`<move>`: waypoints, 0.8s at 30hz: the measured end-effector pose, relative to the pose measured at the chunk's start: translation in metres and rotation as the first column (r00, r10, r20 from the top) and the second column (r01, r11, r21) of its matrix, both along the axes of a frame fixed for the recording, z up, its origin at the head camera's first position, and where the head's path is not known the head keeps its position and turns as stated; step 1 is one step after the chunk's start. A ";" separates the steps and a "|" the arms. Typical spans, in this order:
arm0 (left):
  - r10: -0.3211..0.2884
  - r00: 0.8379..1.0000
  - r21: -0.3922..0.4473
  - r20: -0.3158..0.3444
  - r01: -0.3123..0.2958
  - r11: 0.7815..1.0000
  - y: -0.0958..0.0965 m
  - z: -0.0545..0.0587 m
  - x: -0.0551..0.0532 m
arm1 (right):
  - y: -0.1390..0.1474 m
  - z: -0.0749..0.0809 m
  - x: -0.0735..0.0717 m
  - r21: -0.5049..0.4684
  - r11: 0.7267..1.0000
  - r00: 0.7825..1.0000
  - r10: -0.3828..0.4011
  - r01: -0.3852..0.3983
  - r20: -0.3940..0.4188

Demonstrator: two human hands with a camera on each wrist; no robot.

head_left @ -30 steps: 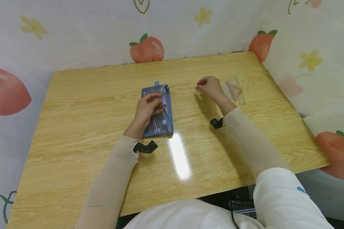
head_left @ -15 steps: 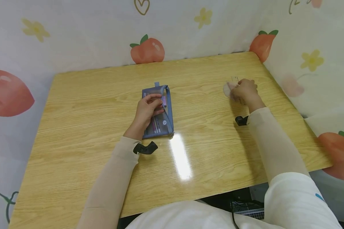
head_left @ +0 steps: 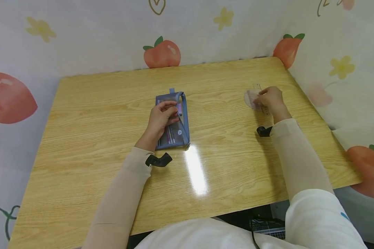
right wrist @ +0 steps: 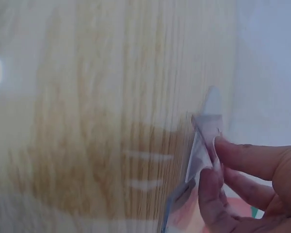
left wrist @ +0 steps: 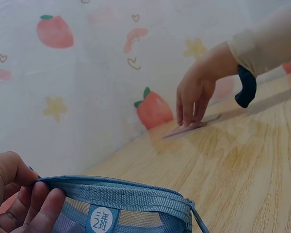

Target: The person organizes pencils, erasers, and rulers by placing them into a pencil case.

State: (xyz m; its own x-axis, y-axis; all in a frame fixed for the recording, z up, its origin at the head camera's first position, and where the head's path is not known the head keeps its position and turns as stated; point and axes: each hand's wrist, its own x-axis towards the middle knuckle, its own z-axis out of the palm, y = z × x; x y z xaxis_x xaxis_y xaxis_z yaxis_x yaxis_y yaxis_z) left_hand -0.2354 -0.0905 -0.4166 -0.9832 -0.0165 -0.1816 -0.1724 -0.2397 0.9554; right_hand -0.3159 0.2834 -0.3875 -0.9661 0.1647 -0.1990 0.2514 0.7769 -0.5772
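Note:
My left hand (head_left: pixel 162 117) pinches the top edge of a blue mesh pencil case (head_left: pixel 182 138), whose zipped side gapes. Pens and a pink-purple item show through its mesh. A round badge (left wrist: pixel 103 219) sits on the case in the left wrist view. Over at the right, my right hand (head_left: pixel 272 98) pinches a thin clear set square (right wrist: pixel 206 145) between thumb and fingers. Beneath and beside it lie a clear protractor (head_left: pixel 248 100) and a clear straight ruler (head_left: pixel 265 111), both partly covered by the hand.
The wooden table (head_left: pixel 96 114) has a bright glare patch below the case. A white curtain (head_left: pixel 112 38) printed with peaches and flowers stands along the back and right edges. A dark gap with cables lies below the front edge.
My right hand has moved right, from the middle of the table onto the clear rulers, and its fingers have closed on the set square. My left hand has stayed on the pencil case.

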 end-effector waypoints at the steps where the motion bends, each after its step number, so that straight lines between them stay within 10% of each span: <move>1: 0.001 1.000 0.001 0.000 -0.001 1.000 0.000 0.000 0.000 | 0.000 0.000 0.000 -0.025 1.000 1.000 -0.010 0.009 -0.004; 12: 0.000 1.000 0.006 -0.004 0.000 1.000 0.000 0.001 0.000 | -0.004 -0.005 -0.001 -0.454 0.883 0.991 -0.081 0.121 0.107; 20: -0.002 1.000 0.007 0.013 0.002 1.000 0.000 0.000 0.001 | -0.011 -0.005 0.005 -0.779 0.594 0.970 -0.007 0.199 0.243; 24: 0.000 1.000 0.011 0.011 0.000 1.000 0.001 0.000 0.000 | -0.017 -0.005 0.009 -0.836 0.520 0.972 0.044 0.174 0.229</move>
